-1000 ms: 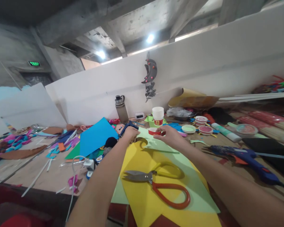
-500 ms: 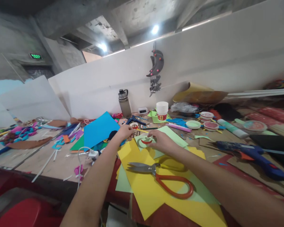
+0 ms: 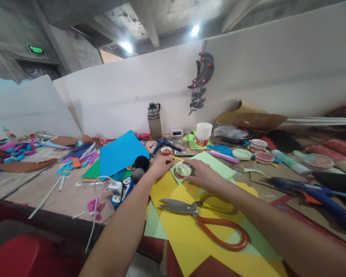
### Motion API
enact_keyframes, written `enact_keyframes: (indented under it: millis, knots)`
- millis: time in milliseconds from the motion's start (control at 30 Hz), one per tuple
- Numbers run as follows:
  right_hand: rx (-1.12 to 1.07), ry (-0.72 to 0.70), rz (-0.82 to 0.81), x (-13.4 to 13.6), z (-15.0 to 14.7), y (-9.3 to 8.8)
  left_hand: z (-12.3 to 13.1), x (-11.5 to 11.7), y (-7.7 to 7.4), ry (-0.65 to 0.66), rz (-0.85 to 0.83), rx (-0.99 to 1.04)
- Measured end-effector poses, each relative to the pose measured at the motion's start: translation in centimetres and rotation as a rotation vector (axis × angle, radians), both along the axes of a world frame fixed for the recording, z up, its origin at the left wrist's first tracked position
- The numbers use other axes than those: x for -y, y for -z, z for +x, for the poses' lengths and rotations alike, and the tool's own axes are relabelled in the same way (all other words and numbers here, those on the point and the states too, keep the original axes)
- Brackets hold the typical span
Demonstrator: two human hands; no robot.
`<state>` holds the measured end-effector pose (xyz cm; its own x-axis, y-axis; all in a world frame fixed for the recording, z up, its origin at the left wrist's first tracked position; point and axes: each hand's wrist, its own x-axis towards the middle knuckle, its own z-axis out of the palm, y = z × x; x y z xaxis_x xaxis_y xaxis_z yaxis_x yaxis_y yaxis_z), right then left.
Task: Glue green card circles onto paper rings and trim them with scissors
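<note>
A short ring cut from a paper cup point(image 3: 183, 170), white with a red band, stands on a piece of light green paper point(image 3: 178, 180). My right hand point(image 3: 203, 173) curves round the ring's right side, thumb in front and fingers behind, gripping it. Just left of the ring is my left hand point(image 3: 162, 166), its fingers drawn together at the green paper's edge; whatever they pinch is hidden. Yellow paper point(image 3: 178, 231) lies beneath. On it, nearer to me, rest large scissors point(image 3: 200, 213) with orange and yellow handles, blades pointing left.
Behind my hands are a second cup ring point(image 3: 166, 151), stacked paper cups point(image 3: 204, 134) and a bottle point(image 3: 155, 122). A blue glue gun point(image 3: 317, 192) lies right. Blue card point(image 3: 122, 154), yarn balls point(image 3: 140, 163) and a corded power strip point(image 3: 122, 192) are left.
The view has shifted slightly, so the table appears farther left at its left side. The ring, tilted before, now sits flatter on the green paper. Both hands stay close beside it.
</note>
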<state>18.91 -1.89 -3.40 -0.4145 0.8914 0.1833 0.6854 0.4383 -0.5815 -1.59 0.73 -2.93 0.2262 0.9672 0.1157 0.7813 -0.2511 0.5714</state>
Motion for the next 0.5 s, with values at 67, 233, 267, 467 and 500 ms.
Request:
enact_keyframes:
  millis: [67,233,267,467,500]
  knots:
    - [-0.012,-0.002,-0.006,-0.1,0.1,-0.1,0.1,0.1,0.0,-0.003,0.002,0.0]
    - [-0.023,-0.005,0.014,-0.7,-0.3,-0.4,-0.2,0.0,0.2,-0.036,0.002,-0.027]
    - [-0.022,-0.005,0.019,-0.8,-0.5,-0.4,-0.3,0.0,0.2,-0.036,-0.001,-0.037]
    - [0.017,-0.022,0.02,-0.5,-1.4,-0.5,-0.6,-0.2,0.2,-0.042,-0.018,-0.072]
    - [0.025,-0.022,0.022,-0.4,-1.5,-0.5,-0.6,-0.2,0.1,-0.04,-0.018,-0.076]
